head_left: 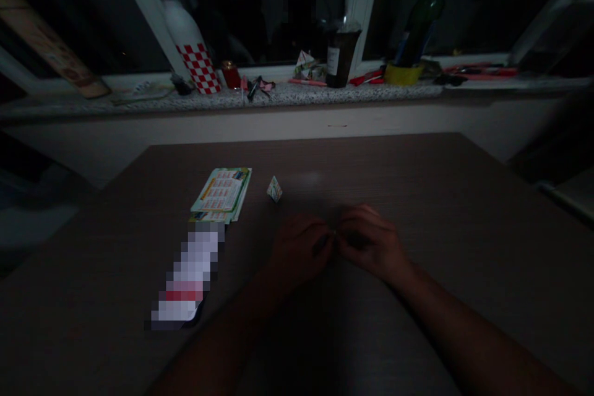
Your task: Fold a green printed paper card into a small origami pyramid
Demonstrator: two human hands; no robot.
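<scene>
Left of the folded paper (275,189) and nearer the camera, a phone (185,278), screen blurred out. Just left of the paper, a stack of cards (220,190). Nearer than the paper and slightly right, the left hand (299,247), fingers curled, pinched closed on a tiny pale bit (333,232), too dark to identify. Farther right of the paper, the right hand (374,241), pinching that same bit, fingers bent.
</scene>
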